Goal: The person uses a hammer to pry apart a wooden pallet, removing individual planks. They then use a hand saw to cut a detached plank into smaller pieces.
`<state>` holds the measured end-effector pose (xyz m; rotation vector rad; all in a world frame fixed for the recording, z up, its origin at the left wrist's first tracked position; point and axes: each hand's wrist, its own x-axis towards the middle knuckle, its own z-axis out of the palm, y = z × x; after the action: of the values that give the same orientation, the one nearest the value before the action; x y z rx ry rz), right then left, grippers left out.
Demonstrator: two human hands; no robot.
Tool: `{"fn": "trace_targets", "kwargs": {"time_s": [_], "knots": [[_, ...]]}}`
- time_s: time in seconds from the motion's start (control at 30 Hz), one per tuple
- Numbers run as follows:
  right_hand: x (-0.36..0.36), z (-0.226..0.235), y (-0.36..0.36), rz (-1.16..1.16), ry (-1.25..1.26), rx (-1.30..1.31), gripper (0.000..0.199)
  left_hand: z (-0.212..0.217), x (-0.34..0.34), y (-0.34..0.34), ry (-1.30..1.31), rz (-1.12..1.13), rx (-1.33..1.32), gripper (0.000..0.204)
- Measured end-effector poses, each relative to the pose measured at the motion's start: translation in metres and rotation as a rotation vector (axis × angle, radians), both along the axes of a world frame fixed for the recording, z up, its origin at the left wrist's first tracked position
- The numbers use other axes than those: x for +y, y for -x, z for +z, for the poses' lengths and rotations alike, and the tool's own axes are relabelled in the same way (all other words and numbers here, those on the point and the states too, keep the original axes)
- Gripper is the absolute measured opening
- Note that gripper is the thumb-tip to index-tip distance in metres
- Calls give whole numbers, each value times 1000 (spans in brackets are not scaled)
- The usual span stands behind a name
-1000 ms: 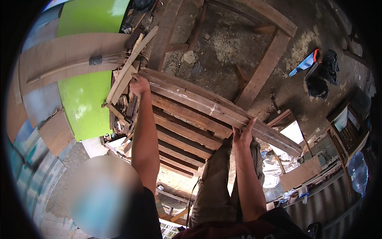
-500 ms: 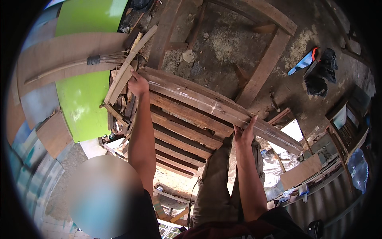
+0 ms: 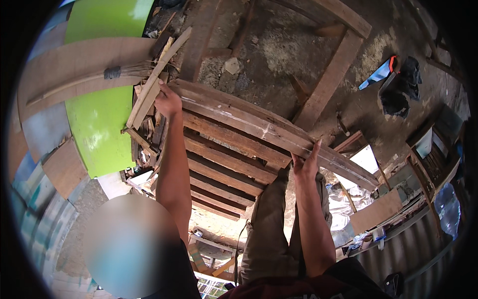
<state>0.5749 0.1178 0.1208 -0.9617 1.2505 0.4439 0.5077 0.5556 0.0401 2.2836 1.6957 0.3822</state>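
Observation:
A long brown wooden beam (image 3: 239,117), with white smears along its face, slants down from upper left to lower right before me. Around its left end my left hand (image 3: 168,101) is closed, close to a paler narrow board (image 3: 158,77). Farther along, my right hand (image 3: 305,163) grips the lower edge of the same beam, thumb up against its face and fingers partly hidden under it. Below the beam, several parallel wooden slats (image 3: 226,167) form a rack-like stack reaching toward my legs.
A wooden frame (image 3: 331,74) lies on the dirt floor beyond. At left stand a lime-green panel (image 3: 99,129) and a stick broom (image 3: 113,73). A handsaw (image 3: 377,74) and black plastic (image 3: 396,99) are at far right. Scrap wood (image 3: 376,212) is piled at lower right.
My left hand and the left end of the beam have shifted slightly left, along with much of the surroundings in view. My right hand keeps its hold, nearly still.

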Motion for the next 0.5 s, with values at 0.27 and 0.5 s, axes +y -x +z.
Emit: {"fn": "trace_targets", "kwargs": {"time_s": [0.27, 0.5], "knots": [[-1, -8, 8, -107, 23, 11, 81, 22, -19, -19, -23, -20, 13, 66], [-18, -9, 28, 78, -86, -113, 50, 11, -1, -11, -85, -96, 21, 76]]}}
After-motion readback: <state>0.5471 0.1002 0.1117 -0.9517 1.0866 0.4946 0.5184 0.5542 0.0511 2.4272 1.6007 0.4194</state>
